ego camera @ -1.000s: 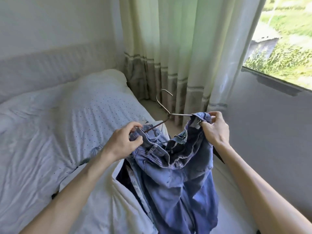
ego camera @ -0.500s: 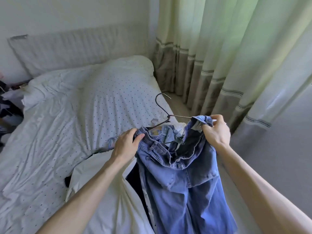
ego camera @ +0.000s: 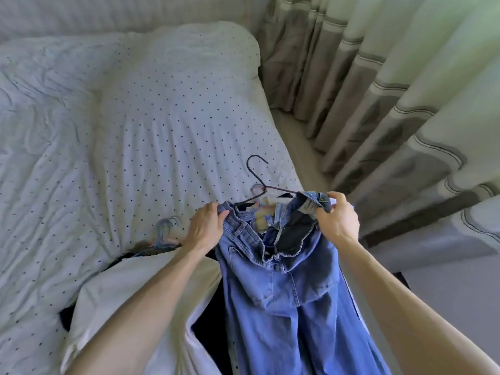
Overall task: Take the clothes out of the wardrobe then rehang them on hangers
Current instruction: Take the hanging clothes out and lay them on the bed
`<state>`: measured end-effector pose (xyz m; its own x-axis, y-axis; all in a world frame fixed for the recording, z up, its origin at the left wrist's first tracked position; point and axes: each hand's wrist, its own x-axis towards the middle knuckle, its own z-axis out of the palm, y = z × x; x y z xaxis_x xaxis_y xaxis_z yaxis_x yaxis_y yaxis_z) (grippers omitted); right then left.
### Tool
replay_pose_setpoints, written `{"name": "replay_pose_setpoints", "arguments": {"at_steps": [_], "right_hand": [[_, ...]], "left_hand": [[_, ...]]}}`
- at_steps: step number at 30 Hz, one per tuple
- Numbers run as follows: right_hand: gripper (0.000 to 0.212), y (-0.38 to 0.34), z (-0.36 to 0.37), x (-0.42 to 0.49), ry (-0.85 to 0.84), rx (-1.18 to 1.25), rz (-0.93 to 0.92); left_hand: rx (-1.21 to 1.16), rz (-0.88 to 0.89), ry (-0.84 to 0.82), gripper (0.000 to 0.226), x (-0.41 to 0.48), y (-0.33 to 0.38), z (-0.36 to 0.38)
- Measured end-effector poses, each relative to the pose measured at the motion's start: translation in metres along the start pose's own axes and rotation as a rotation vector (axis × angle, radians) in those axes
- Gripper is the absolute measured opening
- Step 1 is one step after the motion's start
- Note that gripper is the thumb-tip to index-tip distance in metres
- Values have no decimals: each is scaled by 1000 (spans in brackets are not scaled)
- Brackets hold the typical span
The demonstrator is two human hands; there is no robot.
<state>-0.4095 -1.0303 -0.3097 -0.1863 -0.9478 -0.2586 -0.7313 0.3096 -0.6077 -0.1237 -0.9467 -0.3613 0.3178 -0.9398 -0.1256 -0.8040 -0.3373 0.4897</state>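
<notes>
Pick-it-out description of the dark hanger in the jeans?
Over the right side of the dotted bedsheet, the left hand and right hand hold up blue jeans. The hanger sticks out of their waistband. It is thin dark wire, unlike the pale plastic hangers lying left of it.

The jeans (ego camera: pixel 292 293) between the hands are blue, on a dark hanger (ego camera: pixel 257 182). The sheet (ego camera: pixel 162 125) beyond them is white with small dark dots. The curtain (ego camera: pixel 392 90) past the right hand is cream with grey bands.
</notes>
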Motion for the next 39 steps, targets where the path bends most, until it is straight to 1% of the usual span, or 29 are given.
{"name": "replay_pose_setpoints", "arguments": {"at_steps": [3,6,8,9,12,13,16,18,20,22,25,27,30,32,34,36,39], "right_hand": [[43,13,40,31,-38,-18,21],[40,26,73,57,-49,39,24],[43,39,92,66,-99,42,25],[46,49,102,66,-143,-15,5],[66,98,132,48,-273,-373,-133],[71,115,140,36,-288,-458,-155],[70,149,156,11,-268,-538,-174],[74,159,159,5,-303,-592,-176],[80,161,156,3,-371,-653,-176],[80,158,149,0,-407,-680,-173],[72,149,133,-8,-437,-671,-164],[64,143,119,-18,-466,-658,-143],[53,133,92,-46,-493,-554,-106],[39,132,72,-74,-456,-457,-117],[28,134,49,-106,-440,-424,-79],[30,141,26,-141,-437,-425,-57],[40,158,-10,-196,-380,-387,-34]], "left_hand": [[88,-44,-55,32,32,-20,46],[151,-78,-91,36,62,-38,90],[192,-122,-143,37,79,-48,117],[215,-143,-172,38,85,-53,130],[239,-193,-241,38,102,-64,168],[229,-206,-255,38,106,-66,177],[203,-209,-252,38,114,-73,198],[167,-206,-241,38,115,-77,201],[125,-185,-243,36,113,-80,199],[107,-195,-279,37,112,-77,190],[86,-270,-331,41,106,-64,170],[68,-262,-327,48,94,-53,155],[92,-177,-333,55,62,-32,132],[108,-94,-361,58,30,-16,119],[141,-9,-401,60,-5,1,107],[166,60,-452,61,-42,19,98],[180,173,-569,61,-97,49,90]]}}
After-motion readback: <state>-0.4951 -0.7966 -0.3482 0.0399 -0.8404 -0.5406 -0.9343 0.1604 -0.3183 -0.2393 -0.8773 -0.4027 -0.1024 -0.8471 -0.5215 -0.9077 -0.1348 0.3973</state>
